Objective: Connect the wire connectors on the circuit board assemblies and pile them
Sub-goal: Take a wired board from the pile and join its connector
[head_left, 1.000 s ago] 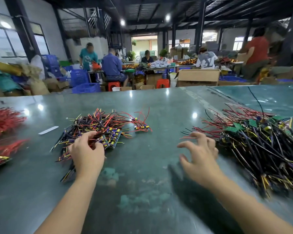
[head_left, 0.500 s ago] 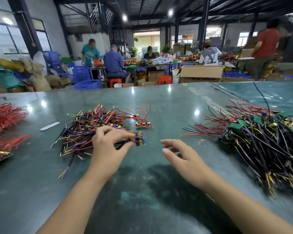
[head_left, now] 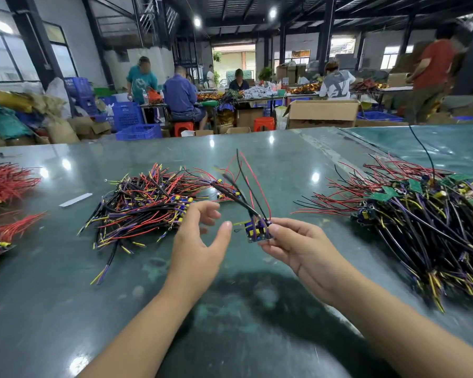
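Board assembly (head_left: 257,231) was up off table (head_left: 284,159), pinched by right hand (head_left: 298,246), wires fanning upward. Left hand (head_left: 200,241) hovered beside it, fingers loose, apparently holding nothing. Wired piles flanked: left pile (head_left: 148,203), right pile (head_left: 426,222).

Factory assembly hall, shown by a high dark steel-beam roof (head_left: 257,12) with spot lamps and bare walls with large windows (head_left: 8,55). Long green-topped worktables (head_left: 284,148) are seen, loaded with heaps of wired circuit board assemblies (head_left: 153,203) and bundles of red wire (head_left: 6,184). Several workers (head_left: 180,96) are seated or standing at a far bench covered with similar wiring. Blue plastic crates (head_left: 129,115), cardboard boxes (head_left: 322,113), red stools (head_left: 264,123) and filled sacks (head_left: 8,110) are stacked on the floor along the walls.
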